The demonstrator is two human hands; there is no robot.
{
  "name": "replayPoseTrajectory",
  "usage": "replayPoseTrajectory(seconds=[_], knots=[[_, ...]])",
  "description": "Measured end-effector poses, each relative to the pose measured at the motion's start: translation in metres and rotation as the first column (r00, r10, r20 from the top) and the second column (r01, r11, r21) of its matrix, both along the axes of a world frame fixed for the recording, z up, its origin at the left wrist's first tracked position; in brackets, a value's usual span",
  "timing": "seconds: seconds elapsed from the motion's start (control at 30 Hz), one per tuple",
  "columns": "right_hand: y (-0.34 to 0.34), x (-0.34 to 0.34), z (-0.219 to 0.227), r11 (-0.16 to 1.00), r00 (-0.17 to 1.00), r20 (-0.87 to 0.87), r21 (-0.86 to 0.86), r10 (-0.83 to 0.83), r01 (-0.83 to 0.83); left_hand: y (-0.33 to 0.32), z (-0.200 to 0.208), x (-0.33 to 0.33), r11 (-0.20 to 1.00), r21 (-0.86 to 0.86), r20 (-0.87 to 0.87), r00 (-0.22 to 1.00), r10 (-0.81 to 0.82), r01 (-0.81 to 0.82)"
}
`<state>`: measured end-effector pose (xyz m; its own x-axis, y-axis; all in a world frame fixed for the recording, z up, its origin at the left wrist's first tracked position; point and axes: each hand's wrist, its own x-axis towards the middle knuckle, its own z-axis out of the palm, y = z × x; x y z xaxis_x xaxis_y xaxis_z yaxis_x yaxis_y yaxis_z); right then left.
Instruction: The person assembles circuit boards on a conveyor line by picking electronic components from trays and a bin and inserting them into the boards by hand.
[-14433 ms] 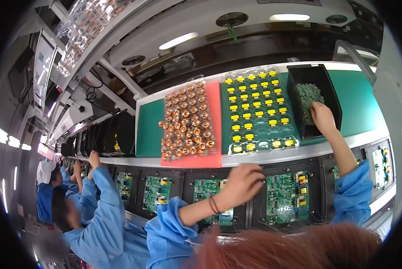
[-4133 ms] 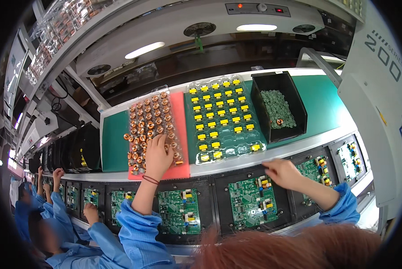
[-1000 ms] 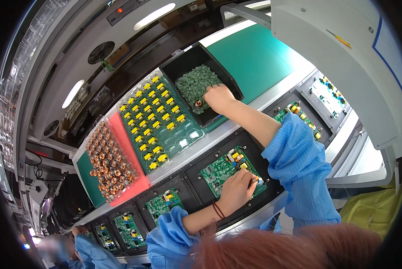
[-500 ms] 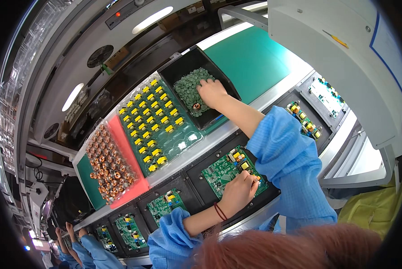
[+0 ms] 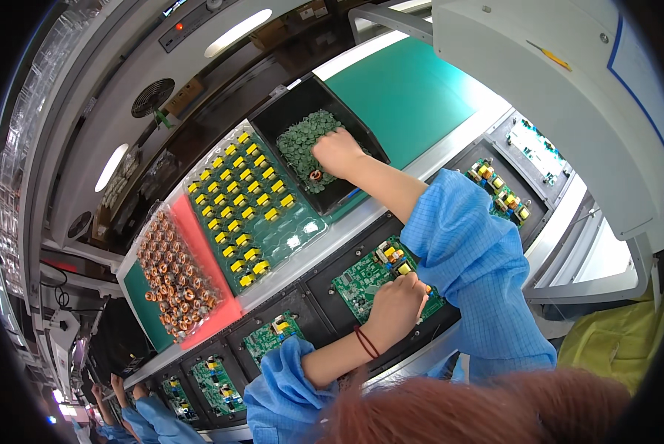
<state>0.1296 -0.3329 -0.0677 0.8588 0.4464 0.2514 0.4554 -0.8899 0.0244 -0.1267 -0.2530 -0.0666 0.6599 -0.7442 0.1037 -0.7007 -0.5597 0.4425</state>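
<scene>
My right hand is in a black bin, its fingers curled down into a heap of small green disc-shaped components. Its fingertips are hidden, so what they grip does not show. One copper-wound ring coil lies on the heap beside my wrist. My left hand, with a dark red band at the wrist, is closed over the right part of a green circuit board. I cannot make out what its fingers hold. Yellow and black parts stand on the board just beyond it.
Left of the bin, a clear tray holds rows of yellow components. Copper coils fill another tray on a red sheet. More boards sit in black carriers along the line. Other people's hands show at the lower left.
My right hand has drawn its fingers in and tightened over the green discs. My left hand has turned slightly over the board. The whole view has shifted a little.
</scene>
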Motion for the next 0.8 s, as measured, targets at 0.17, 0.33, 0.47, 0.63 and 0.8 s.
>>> replayPoseTrajectory(seconds=[0.17, 0.33, 0.47, 0.63, 0.8], knots=[[0.005, 0.001, 0.003, 0.958, 0.989, -0.097, 0.253, -0.112, 0.133, -0.001, -0.006, 0.001, 0.998, -0.059, 0.058, 0.998, 0.03, -0.026], [0.008, 0.001, -0.008, 0.854, 0.99, -0.128, 0.508, -0.055, 0.113, -0.001, -0.019, -0.001, 0.989, -0.147, 0.021, 1.0, -0.001, 0.004], [-0.013, -0.008, -0.013, 0.869, 1.0, 0.003, 0.494, 0.018, -0.017, -0.007, -0.015, 0.004, 0.99, -0.096, 0.037, 0.994, -0.1, 0.104], [-0.033, -0.087, 0.049, 0.693, 0.958, -0.194, 0.721, 0.209, -0.005, 0.061, 0.032, 0.009, 0.993, -0.119, 0.168, 0.985, 0.041, -0.021], [-0.105, -0.197, 0.022, 0.751, 0.751, -0.642, 0.571, 0.157, 0.331, 0.228, 0.055, 0.049, 0.796, 0.022, 0.55, 0.672, 0.495, -0.605]])
